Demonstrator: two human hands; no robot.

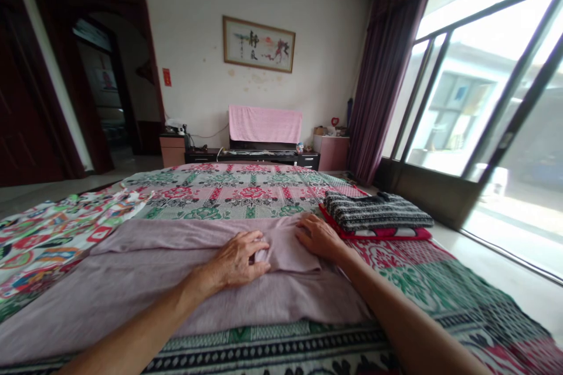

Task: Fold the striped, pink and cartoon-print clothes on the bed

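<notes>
From my feed I see the mauve garment (132,287) spread across the near part of the bed (264,211), running from the left side of the bed toward its right edge, well short of the far edge; a long strip is turned over along its far side, and a shorter flap lies doubled on its right-hand part.

I judge the step in hand to be squaring and smoothing that fold; the left hand (237,259) rests at the flap's left border, thumb and forefinger apart with cloth showing between them; the right hand (321,237) lies on the flap's right part, fingers bent, though I cannot tell whether they press or pinch.

By the right edge sits a striped knit (373,211) folded on a red cloth (387,234), just beside my right hand; a multicoloured cloth (88,222) lies loose toward the left edge; as I read it, the next move calls for keeping the flap flat under the right hand, while the left draws the creases out evenly.
</notes>
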